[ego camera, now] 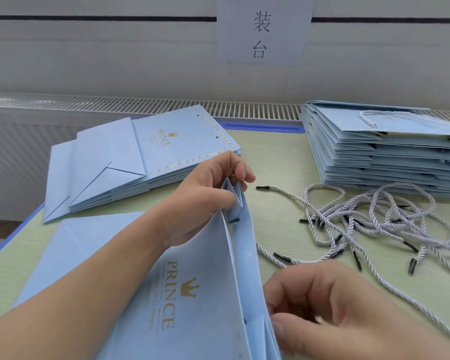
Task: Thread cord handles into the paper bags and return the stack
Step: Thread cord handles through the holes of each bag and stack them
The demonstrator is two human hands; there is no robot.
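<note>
A light blue paper bag (pixel 192 294) printed "PRINCE" lies in front of me with its mouth opened toward the right. My left hand (pixel 203 196) pinches the far corner fold of the mouth and holds it up. A black cord tip (pixel 234 220) pokes through a hole just below that hand. My right hand (pixel 330 307) is at the near end of the mouth with its fingers curled at the bag's edge; what they hold is hidden. Several white twisted cords with black tips (pixel 374 224) lie loose to the right.
A low stack of flat bags (pixel 140 157) without handles lies at the back left. A taller stack of bags (pixel 374 152) with a cord handle on top stands at the back right. The green table has a blue edge (pixel 16 229). A paper sign (pixel 263 27) hangs on the wall.
</note>
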